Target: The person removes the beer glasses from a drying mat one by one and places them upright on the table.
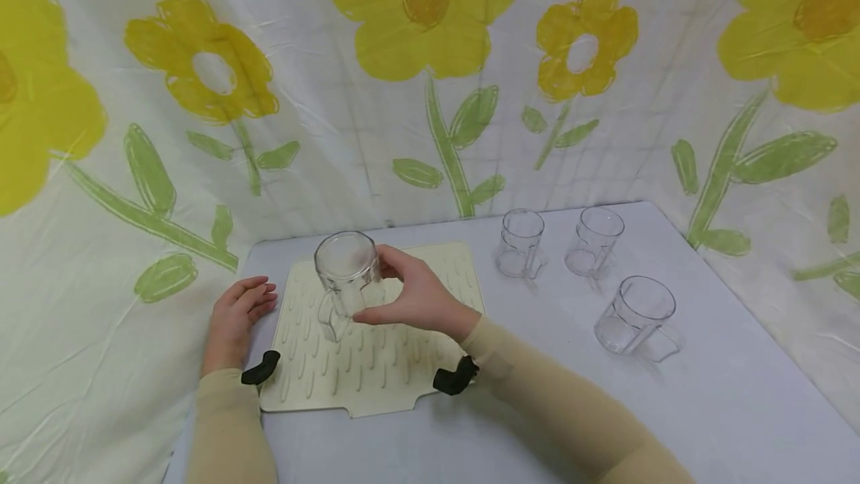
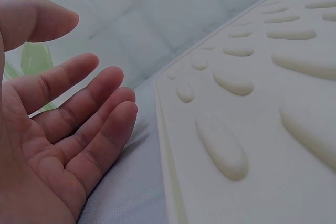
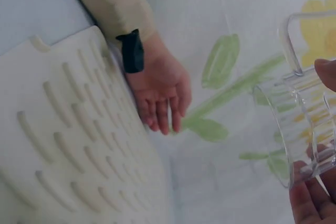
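My right hand point(image 1: 423, 293) grips a clear glass mug point(image 1: 348, 275) by its sides, thumb and fingers on opposite walls. The mug is held over a cream ridged draining board point(image 1: 376, 376), its handle pointing toward the board's near left. In the right wrist view, the mug's thin rim point(image 3: 270, 129) faces the board, so it is upside down. My left hand point(image 1: 235, 316) lies beside the board's left edge, palm turned inward. Its fingers point(image 2: 86, 100) are loosely bent and hold nothing.
Three more clear mugs stand on the white table to the right: one at the back point(image 1: 520, 245), another beside it point(image 1: 594, 241), and a third nearer point(image 1: 634, 316). A flower-printed curtain point(image 1: 309, 170) hangs behind the table and along its sides.
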Demonstrator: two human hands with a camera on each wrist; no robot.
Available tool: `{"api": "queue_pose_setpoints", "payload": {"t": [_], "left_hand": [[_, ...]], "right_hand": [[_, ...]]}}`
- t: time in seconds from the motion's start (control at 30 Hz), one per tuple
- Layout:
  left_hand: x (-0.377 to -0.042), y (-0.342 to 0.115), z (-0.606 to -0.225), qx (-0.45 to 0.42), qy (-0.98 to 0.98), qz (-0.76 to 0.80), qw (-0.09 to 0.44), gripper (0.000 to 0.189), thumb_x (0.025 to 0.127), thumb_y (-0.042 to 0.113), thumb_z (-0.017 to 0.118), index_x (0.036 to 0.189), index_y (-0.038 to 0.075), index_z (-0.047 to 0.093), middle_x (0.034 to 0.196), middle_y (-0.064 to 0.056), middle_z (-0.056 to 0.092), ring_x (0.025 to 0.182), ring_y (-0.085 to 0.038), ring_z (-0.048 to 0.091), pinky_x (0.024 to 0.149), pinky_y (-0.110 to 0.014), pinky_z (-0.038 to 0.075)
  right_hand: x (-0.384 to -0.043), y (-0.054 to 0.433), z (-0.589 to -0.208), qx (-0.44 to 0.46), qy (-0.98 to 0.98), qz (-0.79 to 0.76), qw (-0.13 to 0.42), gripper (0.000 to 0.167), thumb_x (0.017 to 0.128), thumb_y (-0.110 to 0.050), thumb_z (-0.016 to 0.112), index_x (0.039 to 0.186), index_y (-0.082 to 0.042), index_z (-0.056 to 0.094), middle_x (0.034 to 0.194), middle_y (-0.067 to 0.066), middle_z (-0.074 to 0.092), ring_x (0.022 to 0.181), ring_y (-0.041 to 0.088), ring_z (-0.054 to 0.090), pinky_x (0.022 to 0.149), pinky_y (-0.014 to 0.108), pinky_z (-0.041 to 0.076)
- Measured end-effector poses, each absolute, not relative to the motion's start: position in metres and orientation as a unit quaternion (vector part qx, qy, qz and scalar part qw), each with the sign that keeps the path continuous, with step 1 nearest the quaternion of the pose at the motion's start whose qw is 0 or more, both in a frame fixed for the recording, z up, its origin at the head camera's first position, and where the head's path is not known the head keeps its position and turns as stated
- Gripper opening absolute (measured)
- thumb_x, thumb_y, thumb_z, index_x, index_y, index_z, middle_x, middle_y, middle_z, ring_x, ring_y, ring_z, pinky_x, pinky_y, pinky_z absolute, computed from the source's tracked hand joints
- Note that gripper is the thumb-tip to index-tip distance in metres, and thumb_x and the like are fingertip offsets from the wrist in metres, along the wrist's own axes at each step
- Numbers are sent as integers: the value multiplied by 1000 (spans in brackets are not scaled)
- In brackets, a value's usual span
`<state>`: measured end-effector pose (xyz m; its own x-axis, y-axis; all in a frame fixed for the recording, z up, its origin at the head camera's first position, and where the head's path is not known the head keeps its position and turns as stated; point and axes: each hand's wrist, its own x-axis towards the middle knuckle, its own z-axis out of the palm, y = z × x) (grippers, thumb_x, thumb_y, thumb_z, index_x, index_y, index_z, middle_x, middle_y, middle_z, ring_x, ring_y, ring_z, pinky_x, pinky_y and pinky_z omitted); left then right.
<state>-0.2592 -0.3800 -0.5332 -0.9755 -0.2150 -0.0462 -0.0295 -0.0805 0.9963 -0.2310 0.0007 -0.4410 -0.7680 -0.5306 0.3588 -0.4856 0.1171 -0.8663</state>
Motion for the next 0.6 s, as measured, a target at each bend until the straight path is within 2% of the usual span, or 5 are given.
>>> {"api": "queue_pose_setpoints", "payload": {"t": [0.17,0.33,0.6], "left_hand": [[-258,-378,-532,102,-682,-721,66,37,114,23,66,144,2,62,113,8,78,103,-9,75,92,-18,63],[-256,-376,-531,99,-688,-716,66,40,114,26,67,145,1,62,115,7,77,103,-10,74,92,-18,63],[-256,-377,-531,98,-690,-714,67,42,114,26,67,146,-1,60,113,9,77,102,-9,74,91,-18,63]], "right_hand": [[-228,25,-430,-328,743,-584,5,74,83,-24,100,147,-30,63,136,-10,70,128,12,68,117,42,56],[-228,49,-422,-321,739,-592,-24,79,82,-21,100,150,-31,62,140,-9,70,130,15,66,116,44,55],[-229,83,-409,-311,735,-599,-65,78,84,-14,97,153,-24,63,144,-3,71,128,21,64,112,51,54]]}}
